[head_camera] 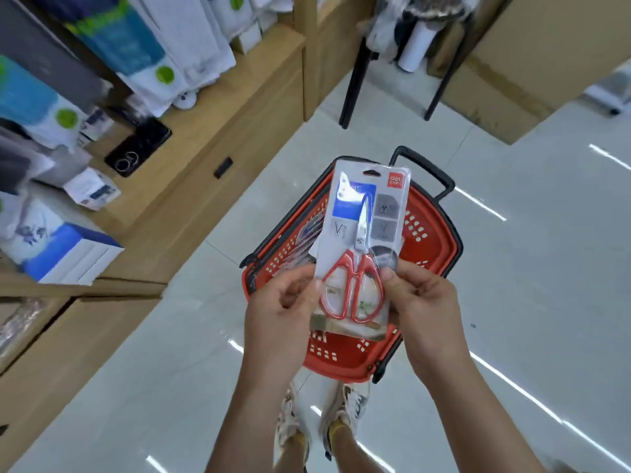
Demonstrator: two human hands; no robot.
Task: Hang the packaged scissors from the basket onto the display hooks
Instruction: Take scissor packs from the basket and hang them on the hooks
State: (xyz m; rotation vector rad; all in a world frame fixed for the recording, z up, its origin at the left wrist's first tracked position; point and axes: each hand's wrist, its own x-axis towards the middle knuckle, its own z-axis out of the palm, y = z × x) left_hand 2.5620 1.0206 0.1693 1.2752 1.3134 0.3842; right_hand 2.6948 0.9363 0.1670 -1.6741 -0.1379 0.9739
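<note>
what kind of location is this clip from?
Most likely a retail shop, perhaps stationery or housewares. A red shopping basket stands on the tiled floor, wooden display shelving holds boxed and bagged goods, and both hands hold a packaged scissors with a hang hole.

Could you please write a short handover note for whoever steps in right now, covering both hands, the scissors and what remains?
Left hand: holds the left edge of the clear blister pack of red-handled scissors.
Right hand: fingers pinch the pack's right edge, near the handles.
Pack: upright, hang-hole on top, held above the red plastic shopping basket with black handle, which stands on the white tiled floor.
Basket: more packaged items lean against its left side.
Done: one pack lifted out.
Left: hang it on a hook; no display hooks are in view. Then do the rest.
</note>
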